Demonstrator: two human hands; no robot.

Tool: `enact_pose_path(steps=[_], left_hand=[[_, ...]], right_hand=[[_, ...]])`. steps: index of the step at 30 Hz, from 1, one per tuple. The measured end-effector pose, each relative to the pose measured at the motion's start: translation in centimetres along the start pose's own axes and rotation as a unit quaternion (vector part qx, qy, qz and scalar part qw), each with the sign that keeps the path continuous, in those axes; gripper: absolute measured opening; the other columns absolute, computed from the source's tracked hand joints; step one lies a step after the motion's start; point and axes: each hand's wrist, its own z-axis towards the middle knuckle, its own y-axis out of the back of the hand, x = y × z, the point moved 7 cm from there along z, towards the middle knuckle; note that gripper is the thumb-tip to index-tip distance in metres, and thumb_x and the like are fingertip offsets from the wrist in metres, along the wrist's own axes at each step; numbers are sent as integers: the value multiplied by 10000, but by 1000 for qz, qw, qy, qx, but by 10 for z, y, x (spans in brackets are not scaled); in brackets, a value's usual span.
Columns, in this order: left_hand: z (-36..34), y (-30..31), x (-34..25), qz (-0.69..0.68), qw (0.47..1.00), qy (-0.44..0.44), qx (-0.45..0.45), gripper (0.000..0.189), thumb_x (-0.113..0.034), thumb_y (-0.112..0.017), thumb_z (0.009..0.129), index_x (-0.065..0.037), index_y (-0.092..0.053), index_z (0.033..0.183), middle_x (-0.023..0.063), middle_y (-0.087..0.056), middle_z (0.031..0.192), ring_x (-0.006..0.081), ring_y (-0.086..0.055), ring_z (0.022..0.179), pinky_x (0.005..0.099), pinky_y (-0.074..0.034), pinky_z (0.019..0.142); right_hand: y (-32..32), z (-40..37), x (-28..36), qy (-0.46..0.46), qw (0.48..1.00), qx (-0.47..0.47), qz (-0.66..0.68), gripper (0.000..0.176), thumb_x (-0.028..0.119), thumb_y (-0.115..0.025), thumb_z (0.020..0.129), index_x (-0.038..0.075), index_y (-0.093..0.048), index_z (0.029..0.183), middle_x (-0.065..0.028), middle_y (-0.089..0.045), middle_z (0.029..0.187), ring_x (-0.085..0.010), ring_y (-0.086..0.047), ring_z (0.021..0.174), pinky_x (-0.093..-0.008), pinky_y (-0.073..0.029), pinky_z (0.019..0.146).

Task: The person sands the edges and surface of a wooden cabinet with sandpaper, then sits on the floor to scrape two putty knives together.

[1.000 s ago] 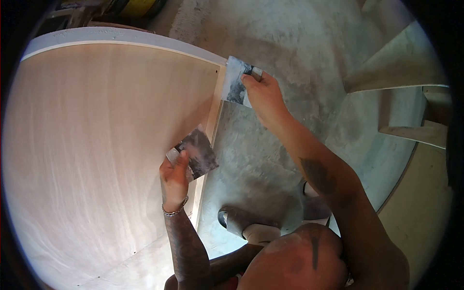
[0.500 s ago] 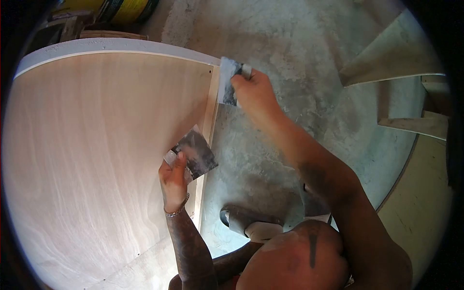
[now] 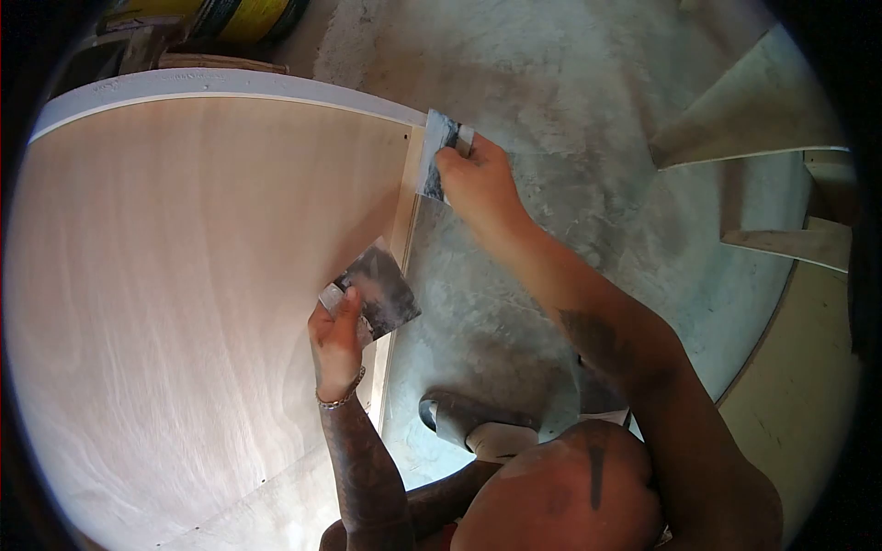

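Observation:
My right hand (image 3: 478, 174) is closed around a flat putty knife (image 3: 430, 174) smeared with pale and dark residue. Its blade stands along the side edge of a wooden panel (image 3: 202, 239), just below the far right corner; whether it touches cannot be made out. Lower down, my left hand (image 3: 338, 342) grips a second putty knife (image 3: 384, 285), thumb on top, its square dark metal blade tilted over the panel's right edge. A whitish coating (image 3: 239, 84) covers the panel's curved far edge.
Grey concrete floor (image 3: 551, 119) lies to the right of the panel. Bent wooden pieces (image 3: 753, 110) stand at the right. A yellow and black container (image 3: 243, 20) and some timber sit behind the panel. My foot in a dark slipper (image 3: 459, 418) is near its right edge.
The right hand's putty knife has turned slightly and slid a little along the panel's edge. My left hand and its putty knife appear slightly farther right, as the whole view has shifted a little.

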Motion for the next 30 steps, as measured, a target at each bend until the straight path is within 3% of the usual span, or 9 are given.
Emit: enact_pose_path(steps=[2, 4, 7, 14, 21, 24, 27, 29, 30], left_hand=[[0, -1, 0, 13, 1000, -8, 7, 296, -240, -563, 1011, 25, -615, 1133, 17, -663, 1018, 97, -585, 903, 256, -462, 816], [-1, -1, 3, -4, 1000, 10, -2, 290, -234, -561, 1013, 27, -615, 1126, 17, -665, 1015, 96, -585, 908, 254, -460, 823], [0, 1, 6, 8, 1000, 14, -13, 291, -237, -562, 1014, 28, -618, 1121, 11, -664, 1005, 94, -579, 897, 253, -458, 812], [-1, 0, 3, 13, 1000, 20, -7, 269, -226, -574, 999, 19, -638, 1090, -1, -656, 971, 84, -565, 864, 245, -447, 776], [2, -6, 8, -132, 990, 32, -30, 248, -180, -544, 991, -3, -618, 1148, 41, -674, 1000, 135, -615, 932, 283, -480, 792], [-4, -24, 13, -262, 958, 88, -75, 284, -197, -533, 985, -26, -590, 1203, 54, -683, 1036, 174, -644, 966, 306, -508, 788], [-4, -28, 25, -392, 902, 175, -47, 299, -228, -531, 981, -52, -577, 1217, 55, -676, 1103, 196, -673, 930, 305, -549, 702], [-9, -33, 18, -454, 866, 210, 9, 294, -240, -531, 980, -64, -574, 1212, 53, -666, 1148, 201, -690, 885, 294, -575, 632], [-9, -38, 0, -447, 868, 215, -6, 267, -242, -525, 982, -76, -582, 1183, 57, -668, 1132, 189, -689, 817, 283, -552, 542]], right_hand=[[-7, 5, -6, -17, 1000, 7, 8, 417, 117, -557, 846, -26, -592, 1236, -230, -648, 1125, -294, -635, 1062, -368, -483, 926], [-23, 11, 5, 161, 978, -32, -127, 438, 96, -565, 874, -20, -564, 1296, -76, -664, 1008, -145, -620, 921, -298, -490, 841], [-38, -11, 24, 306, 933, -68, -178, 471, 99, -582, 869, -22, -539, 1323, -96, -663, 1065, -167, -627, 955, -305, -490, 862], [2, 9, -18, 10, 1000, -24, 4, 430, 102, -534, 843, 14, -588, 1260, -157, -705, 992, -242, -672, 904, -355, -500, 832], [-14, -14, 2, 47, 996, 70, 2, 330, 32, -537, 884, -5, -618, 1202, -30, -660, 932, -96, -584, 802, -249, -475, 741], [22, -34, -22, 36, 999, 29, 19, 445, 37, -519, 846, 23, -570, 1288, -164, -688, 1046, -244, -657, 928, -341, -498, 827], [30, -85, 29, 250, 959, 48, -125, 498, 4, -550, 841, 39, -539, 1338, -178, -635, 1190, -267, -632, 1040, -361, -489, 876], [0, -139, 53, 441, 804, 234, -322, 529, -4, -576, 834, 53, -525, 1358, -183, -573, 1289, -294, -581, 1156, -392, -466, 936], [5, -144, 49, 446, 801, 238, -320, 529, -4, -576, 834, 53, -525, 1358, -183, -573, 1289, -294, -581, 1156, -392, -466, 936]])
